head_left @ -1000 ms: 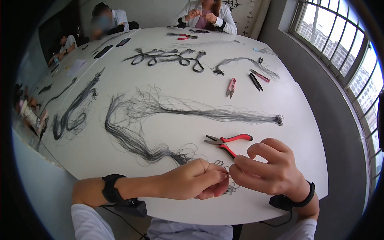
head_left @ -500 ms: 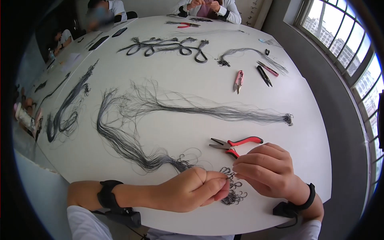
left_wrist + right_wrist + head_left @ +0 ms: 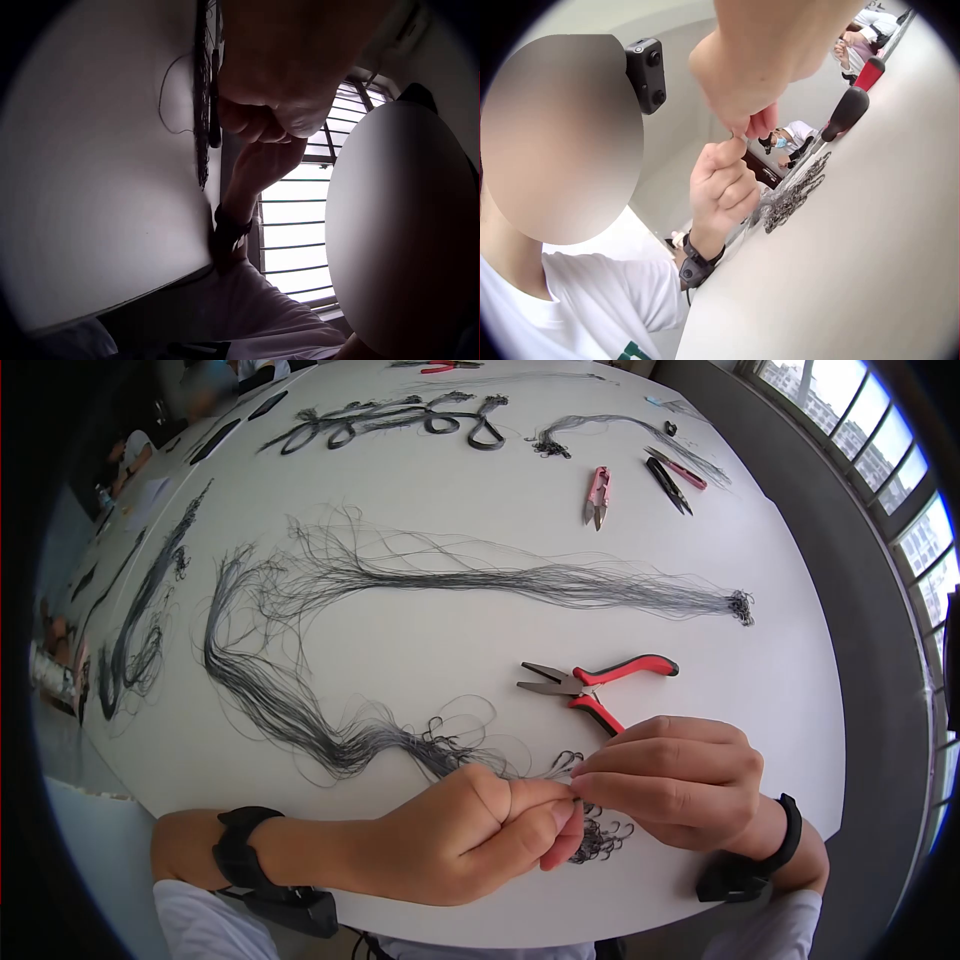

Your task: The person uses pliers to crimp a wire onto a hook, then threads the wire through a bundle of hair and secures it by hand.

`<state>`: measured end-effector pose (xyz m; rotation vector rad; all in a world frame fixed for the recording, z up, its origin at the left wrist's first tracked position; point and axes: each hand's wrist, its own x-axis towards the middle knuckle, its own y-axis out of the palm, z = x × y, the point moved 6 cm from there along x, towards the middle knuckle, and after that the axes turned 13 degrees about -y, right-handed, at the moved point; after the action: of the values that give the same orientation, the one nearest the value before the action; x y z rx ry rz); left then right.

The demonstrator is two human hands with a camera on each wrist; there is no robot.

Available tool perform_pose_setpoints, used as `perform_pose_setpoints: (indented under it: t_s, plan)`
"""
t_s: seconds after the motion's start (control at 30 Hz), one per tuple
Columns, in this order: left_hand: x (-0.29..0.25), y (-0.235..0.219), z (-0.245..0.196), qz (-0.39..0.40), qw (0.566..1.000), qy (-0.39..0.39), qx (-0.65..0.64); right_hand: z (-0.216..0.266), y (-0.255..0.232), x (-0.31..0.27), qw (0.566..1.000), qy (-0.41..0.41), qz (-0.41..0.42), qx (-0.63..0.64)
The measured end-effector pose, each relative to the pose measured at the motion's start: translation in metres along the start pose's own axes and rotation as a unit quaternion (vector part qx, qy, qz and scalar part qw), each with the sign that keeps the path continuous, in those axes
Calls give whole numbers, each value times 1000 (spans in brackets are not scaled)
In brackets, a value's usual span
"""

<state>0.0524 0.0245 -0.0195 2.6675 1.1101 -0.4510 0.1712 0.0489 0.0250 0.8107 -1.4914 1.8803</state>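
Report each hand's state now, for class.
Left hand: closed, pinching something too small to identify.
Right hand: meets the left; its grip cannot be told.

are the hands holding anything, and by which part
The hands pinch something tiny where they meet, too covered to tell what it is or which part.

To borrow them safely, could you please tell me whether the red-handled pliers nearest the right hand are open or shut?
Open: the red-handled pliers have their jaws and handles spread apart.
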Motion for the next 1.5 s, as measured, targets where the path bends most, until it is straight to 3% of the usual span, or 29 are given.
perform_pose_setpoints:
  t_s: [0.27,0.33,0.4,0.43,0.53,0.67,0.8,0.87,0.9,0.97,1.5]
  plan:
    - [1,-2,0,-22,1000,-12,13,0,-3,-1,998,1,18,-62]
    - [1,-6,-1,-63,998,2,-7,-4,-3,0,998,17,25,-62]
    - [0,-13,-3,-82,996,-5,-15,-25,-5,-6,970,179,58,-153]
    - [0,-18,-4,-100,995,-11,-24,-26,-6,-8,971,177,55,-152]
    - [-2,-22,-5,-131,990,6,-52,-39,-3,-29,927,295,150,-174]
    - [-2,-25,-9,-169,983,32,-61,-34,6,-25,938,222,195,-179]
    - [0,-27,-6,-165,983,22,-82,-37,6,-25,946,206,188,-166]
    - [2,-26,-2,-120,984,-1,-131,-33,-6,-19,969,222,73,-86]
    - [3,-26,-2,-120,984,-1,-131,-31,-6,-17,969,222,73,-86]
    - [3,-26,-1,-117,981,-11,-156,-19,-5,-5,979,142,79,-119]
    - [2,-21,-3,-136,977,15,-166,-11,3,-5,972,149,104,-148]
